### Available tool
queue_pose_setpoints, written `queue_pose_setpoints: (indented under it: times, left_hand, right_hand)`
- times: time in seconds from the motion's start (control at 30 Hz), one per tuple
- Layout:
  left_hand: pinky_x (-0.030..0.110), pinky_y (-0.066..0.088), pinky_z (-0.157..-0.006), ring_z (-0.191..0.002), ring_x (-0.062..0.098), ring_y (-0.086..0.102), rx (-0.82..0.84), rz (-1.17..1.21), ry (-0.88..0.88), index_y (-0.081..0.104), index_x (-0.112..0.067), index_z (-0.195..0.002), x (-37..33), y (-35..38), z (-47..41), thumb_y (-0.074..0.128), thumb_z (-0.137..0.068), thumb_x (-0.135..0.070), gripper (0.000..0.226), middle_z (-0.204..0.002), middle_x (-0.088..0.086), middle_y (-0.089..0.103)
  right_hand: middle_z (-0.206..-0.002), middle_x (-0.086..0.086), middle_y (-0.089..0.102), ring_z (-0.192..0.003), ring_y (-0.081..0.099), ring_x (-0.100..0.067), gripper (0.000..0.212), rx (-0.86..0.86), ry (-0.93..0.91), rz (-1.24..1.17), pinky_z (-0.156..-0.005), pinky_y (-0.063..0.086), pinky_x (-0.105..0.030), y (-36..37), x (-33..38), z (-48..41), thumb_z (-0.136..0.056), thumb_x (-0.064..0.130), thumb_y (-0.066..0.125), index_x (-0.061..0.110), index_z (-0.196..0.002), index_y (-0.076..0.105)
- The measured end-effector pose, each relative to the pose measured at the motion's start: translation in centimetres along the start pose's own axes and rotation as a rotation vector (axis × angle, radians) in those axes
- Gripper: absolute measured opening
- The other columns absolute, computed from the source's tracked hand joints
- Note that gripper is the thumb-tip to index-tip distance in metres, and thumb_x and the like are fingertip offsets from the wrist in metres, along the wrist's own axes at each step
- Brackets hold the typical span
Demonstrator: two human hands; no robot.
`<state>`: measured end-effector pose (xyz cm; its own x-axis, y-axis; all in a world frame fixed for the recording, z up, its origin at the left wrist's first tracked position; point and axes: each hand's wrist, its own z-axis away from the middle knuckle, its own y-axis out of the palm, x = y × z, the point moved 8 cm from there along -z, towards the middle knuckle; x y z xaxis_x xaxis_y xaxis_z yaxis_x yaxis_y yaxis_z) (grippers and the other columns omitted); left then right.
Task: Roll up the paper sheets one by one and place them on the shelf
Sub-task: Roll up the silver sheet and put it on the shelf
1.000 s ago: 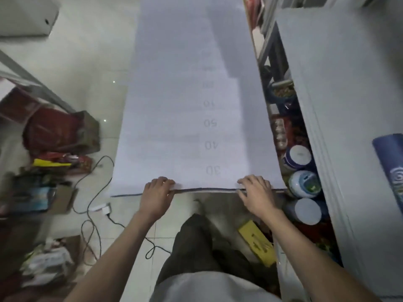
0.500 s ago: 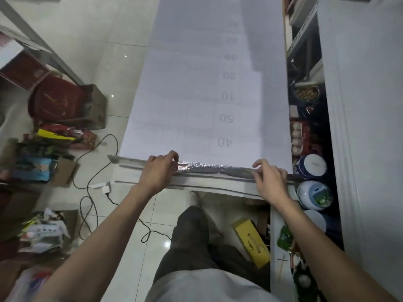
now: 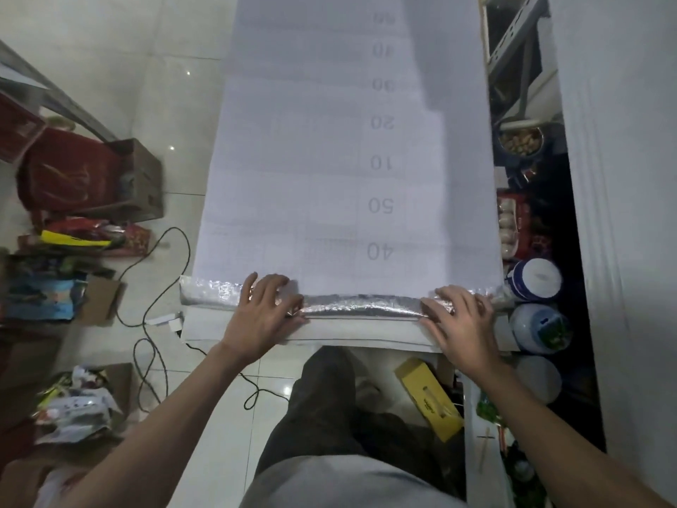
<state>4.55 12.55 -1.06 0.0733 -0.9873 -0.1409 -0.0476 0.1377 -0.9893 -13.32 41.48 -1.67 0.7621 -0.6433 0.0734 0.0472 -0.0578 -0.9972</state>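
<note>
A long white paper sheet (image 3: 329,159) with printed numbers lies flat on the floor, stretching away from me. Its near end is folded over into a narrow roll (image 3: 362,309) that shows a silvery foil underside. My left hand (image 3: 262,313) presses on the left part of this roll, fingers spread over it. At the right end of the roll rests my right hand (image 3: 458,317), fingers curled on top. A second white sheet edge (image 3: 359,335) shows just under the roll. A white shelf side (image 3: 622,214) rises on the right.
Jars and cans (image 3: 536,280) stand along the shelf's foot at the right. A brown box (image 3: 143,177), red bags and packets crowd the left. A black cable (image 3: 161,287) loops on the tiles. A yellow box (image 3: 428,397) lies beside my leg (image 3: 326,397).
The near edge of the sheet has been lifted and turned over away from me, so the foil side shows. Both hands moved forward with the roll; the printed 30 is now covered.
</note>
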Motion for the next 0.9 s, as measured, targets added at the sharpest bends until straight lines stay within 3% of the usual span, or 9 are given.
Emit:
queue_pose_setpoints:
  times: [0.13, 0.23, 0.33, 0.47, 0.57, 0.7, 0.8, 0.9]
  left_hand:
    - [0.05, 0.039, -0.103, -0.095, 0.031, 0.063, -0.044, -0.043, 0.013, 0.069, -0.018, -0.111, 0.7, -1.1, -0.9, 0.043, -0.103, -0.041, 0.036, -0.105, 0.008, 0.064]
    - [0.042, 0.044, -0.091, -0.081, 0.027, 0.066, -0.023, 0.011, -0.041, 0.071, -0.015, -0.104, 1.5, -1.5, -2.3, 0.045, -0.101, -0.04, 0.036, -0.091, 0.003, 0.068]
    - [0.043, 0.046, -0.077, -0.076, 0.031, 0.065, 0.053, 0.182, -0.162, 0.067, -0.01, -0.104, 3.0, -1.2, -3.9, 0.04, -0.099, -0.041, 0.042, -0.087, 0.006, 0.069]
    - [0.043, 0.047, -0.063, -0.072, 0.037, 0.062, 0.077, 0.202, -0.166, 0.066, -0.008, -0.1, 4.0, -0.3, -6.1, 0.063, -0.097, -0.029, 0.021, -0.086, 0.01, 0.064]
    - [0.044, 0.05, -0.07, -0.08, 0.036, 0.062, -0.04, 0.171, -0.076, 0.069, -0.007, -0.101, 4.6, 0.1, -6.3, 0.066, -0.095, -0.028, 0.022, -0.098, 0.014, 0.064]
    - [0.046, 0.042, -0.096, -0.106, 0.031, 0.054, -0.102, 0.055, 0.089, 0.065, -0.011, -0.126, 4.8, 1.0, -4.9, 0.055, -0.098, -0.054, 0.052, -0.122, 0.015, 0.058]
    - [0.044, 0.04, -0.093, -0.102, 0.029, 0.053, -0.108, -0.033, 0.069, 0.062, -0.018, -0.13, 5.1, 1.1, -4.2, 0.057, -0.093, -0.064, 0.06, -0.118, 0.011, 0.056]
    - [0.04, 0.041, -0.086, -0.086, 0.028, 0.057, -0.112, -0.057, 0.068, 0.063, -0.018, -0.128, 5.1, 0.7, -4.4, 0.048, -0.1, -0.056, 0.05, -0.103, 0.005, 0.061]
  right_hand:
    - [-0.107, 0.004, 0.065, -0.106, 0.056, -0.021, 0.04, -0.045, 0.04, 0.006, -0.095, 0.032, -0.044, -0.4, -0.5, -0.6, -0.099, 0.048, 0.041, 0.024, -0.106, 0.072]
    - [-0.096, 0.009, 0.067, -0.095, 0.059, -0.016, 0.04, -0.015, 0.145, -0.053, -0.094, 0.03, -0.04, -0.3, -1.1, -1.6, -0.1, 0.052, 0.038, 0.026, -0.103, 0.068]
    - [-0.088, 0.014, 0.061, -0.087, 0.055, -0.011, 0.034, 0.044, 0.326, -0.155, -0.097, 0.025, -0.037, 0.4, -2.5, -3.4, -0.101, 0.058, 0.04, 0.03, -0.101, 0.058]
    - [-0.089, 0.013, 0.059, -0.09, 0.052, -0.012, 0.031, 0.052, 0.359, -0.215, -0.095, 0.02, -0.035, 1.3, -3.1, -6.0, -0.098, 0.057, 0.042, 0.03, -0.1, 0.057]
    - [-0.106, 0.003, 0.061, -0.105, 0.05, -0.02, 0.034, 0.02, 0.348, -0.153, -0.097, 0.025, -0.041, 1.8, -3.5, -6.7, -0.099, 0.051, 0.045, 0.025, -0.101, 0.066]
    - [-0.128, 0.005, 0.053, -0.121, 0.046, -0.02, 0.038, -0.024, 0.22, -0.148, -0.101, 0.027, -0.045, 1.8, -3.4, -5.5, -0.098, 0.053, 0.045, 0.029, -0.113, 0.07]
    - [-0.132, 0.002, 0.049, -0.123, 0.044, -0.023, 0.054, 0.033, 0.144, -0.11, -0.102, 0.028, -0.047, 2.0, -3.2, -4.4, -0.091, 0.063, 0.053, 0.028, -0.131, 0.061]
    - [-0.115, 0.009, 0.055, -0.112, 0.047, -0.018, 0.053, 0.021, 0.159, -0.094, -0.097, 0.029, -0.046, 1.3, -3.3, -4.6, -0.092, 0.069, 0.043, 0.032, -0.125, 0.062]
